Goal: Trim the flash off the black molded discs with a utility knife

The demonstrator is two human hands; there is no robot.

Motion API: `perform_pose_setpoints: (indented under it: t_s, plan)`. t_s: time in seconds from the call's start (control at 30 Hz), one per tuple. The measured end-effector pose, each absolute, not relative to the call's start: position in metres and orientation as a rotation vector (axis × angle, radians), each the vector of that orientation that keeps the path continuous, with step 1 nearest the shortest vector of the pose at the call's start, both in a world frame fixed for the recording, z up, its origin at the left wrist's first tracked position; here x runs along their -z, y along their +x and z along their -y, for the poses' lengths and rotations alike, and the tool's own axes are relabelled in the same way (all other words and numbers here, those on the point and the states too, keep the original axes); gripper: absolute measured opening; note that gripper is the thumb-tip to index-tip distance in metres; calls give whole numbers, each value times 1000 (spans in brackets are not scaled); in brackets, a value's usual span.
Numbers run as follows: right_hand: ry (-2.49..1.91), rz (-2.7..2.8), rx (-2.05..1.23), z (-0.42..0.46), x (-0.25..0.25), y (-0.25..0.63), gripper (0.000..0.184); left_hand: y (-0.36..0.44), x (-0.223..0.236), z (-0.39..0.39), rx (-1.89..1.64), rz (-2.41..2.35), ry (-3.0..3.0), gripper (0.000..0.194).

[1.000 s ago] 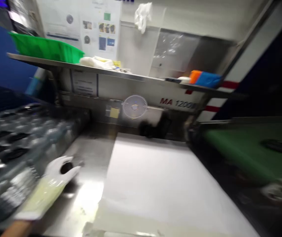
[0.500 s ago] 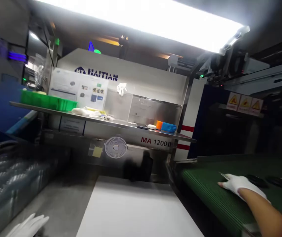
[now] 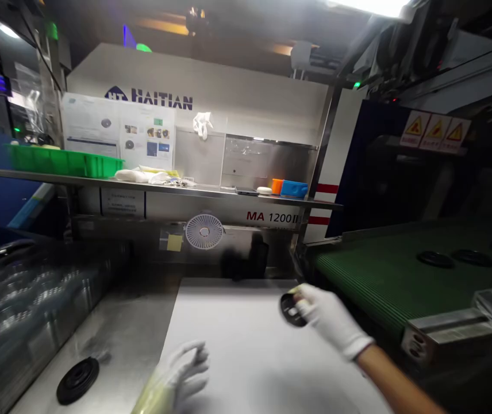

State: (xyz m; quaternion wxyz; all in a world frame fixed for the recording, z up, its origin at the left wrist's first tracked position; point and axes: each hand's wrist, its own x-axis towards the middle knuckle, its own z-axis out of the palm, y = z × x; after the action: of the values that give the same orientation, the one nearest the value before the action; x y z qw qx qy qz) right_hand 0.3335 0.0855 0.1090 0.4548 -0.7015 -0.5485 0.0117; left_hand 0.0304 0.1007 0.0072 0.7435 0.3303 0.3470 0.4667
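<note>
My right hand, in a white glove, grips a round black plastic part by its edge above the white sheet. Gloved too, my left hand hovers over the sheet's near left side, fingers apart and curved, with nothing in it. A second round black part lies on the metal table left of the sheet. More dark discs rest on the green conveyor belt at the right.
Clear plastic trays stand along the left side. Behind the table runs a metal shelf with a green bin and a blue box. A small white fan sits below it. A metal conveyor bracket juts in at right.
My right hand has come from the belt to above the white sheet, now holding a black part. My left hand has moved right over the sheet. The view has tilted down.
</note>
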Motion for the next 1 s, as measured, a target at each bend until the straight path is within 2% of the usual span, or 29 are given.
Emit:
perform_pose_setpoints:
  t_s: [0.07, 0.13, 0.2, 0.3, 0.37, 0.43, 0.5, 0.6, 0.67, 0.8, 1.0]
  plan:
    - [-1681, 1504, -159, -75, -69, 267, 12, 59, -6, -90, -917, -656, 499, 33]
    - [-1587, 1750, -376, -64, -40, 216, 20, 77, -4, -83, -806, -583, 307, 23]
    - [-1642, 1868, -378, -55, -26, 185, 22, 80, -2, -77, -760, -544, 192, 20]
    - [-1642, 1831, -387, -42, -27, 170, 23, 65, -1, -70, -800, -463, 148, 18]
    - [-1577, 1701, -427, -33, -29, 171, 23, 51, -1, -65, -824, -448, 128, 23]
    - [-1547, 1589, -449, -24, -25, 174, 29, 40, -1, -61, -897, -525, 127, 26]
    - [-1525, 1578, -525, -13, -15, 173, 36, 32, -2, -57, -1003, -603, 155, 25]
    - [-1509, 1668, -642, 6, 3, 165, 32, 27, -4, -47, -1138, -610, 203, 15]
    - [-1567, 1722, -582, 19, 8, 158, 30, 26, -8, -36, -1155, -565, 228, 8]
    - [-1715, 1825, -271, 41, 0, 146, 27, 26, -24, -8, -1112, -534, 272, 8]
    - [-1567, 1870, -136, 81, -22, 131, 32, 18, -41, 34, -1190, -512, 286, 11]
